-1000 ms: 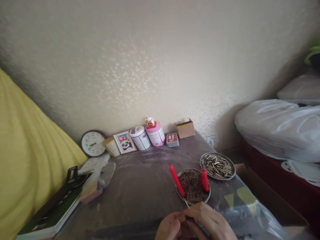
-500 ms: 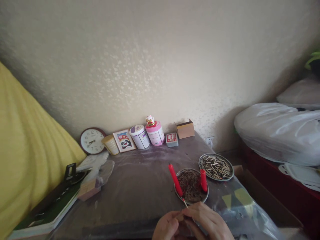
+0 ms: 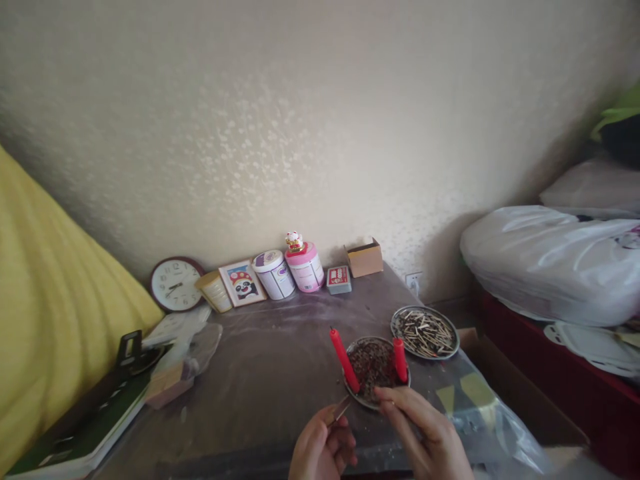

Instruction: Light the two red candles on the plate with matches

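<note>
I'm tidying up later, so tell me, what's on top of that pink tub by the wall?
A small lucky-cat figurine stands on the pink tub's lid. The lid is on, so the tub's contents are hidden.

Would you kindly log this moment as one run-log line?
left hand: pinching thin stick | right hand: fingers bent, contents unclear | ahead: round metal dish of dark bits, two red candles on it

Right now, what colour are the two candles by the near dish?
Red candles, both; head view.
</note>
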Motion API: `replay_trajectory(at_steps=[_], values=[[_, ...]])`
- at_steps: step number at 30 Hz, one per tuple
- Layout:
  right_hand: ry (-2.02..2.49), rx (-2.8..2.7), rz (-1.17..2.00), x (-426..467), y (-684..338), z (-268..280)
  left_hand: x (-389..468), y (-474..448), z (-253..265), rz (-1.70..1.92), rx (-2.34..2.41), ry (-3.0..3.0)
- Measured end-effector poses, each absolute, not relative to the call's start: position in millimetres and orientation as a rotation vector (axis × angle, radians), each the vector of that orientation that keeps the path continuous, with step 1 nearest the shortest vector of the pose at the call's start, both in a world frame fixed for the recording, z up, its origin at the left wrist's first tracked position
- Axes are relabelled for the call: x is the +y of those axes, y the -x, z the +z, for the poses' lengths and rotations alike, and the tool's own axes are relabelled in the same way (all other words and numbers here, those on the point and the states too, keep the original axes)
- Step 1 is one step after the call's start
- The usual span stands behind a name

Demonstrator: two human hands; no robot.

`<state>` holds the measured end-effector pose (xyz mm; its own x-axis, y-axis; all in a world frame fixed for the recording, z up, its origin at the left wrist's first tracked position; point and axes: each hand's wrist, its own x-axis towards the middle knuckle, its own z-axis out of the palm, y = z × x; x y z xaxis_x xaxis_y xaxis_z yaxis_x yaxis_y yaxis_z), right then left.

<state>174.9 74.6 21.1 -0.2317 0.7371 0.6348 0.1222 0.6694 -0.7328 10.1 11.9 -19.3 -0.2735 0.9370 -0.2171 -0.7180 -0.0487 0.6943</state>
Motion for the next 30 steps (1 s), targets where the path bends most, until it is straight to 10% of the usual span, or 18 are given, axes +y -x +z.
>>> replay_trajectory(at_steps=[30], values=[[0.645,-1.749,0.646,64,-173,21,14,-19,-28,1.625,0.996,-0.573]])
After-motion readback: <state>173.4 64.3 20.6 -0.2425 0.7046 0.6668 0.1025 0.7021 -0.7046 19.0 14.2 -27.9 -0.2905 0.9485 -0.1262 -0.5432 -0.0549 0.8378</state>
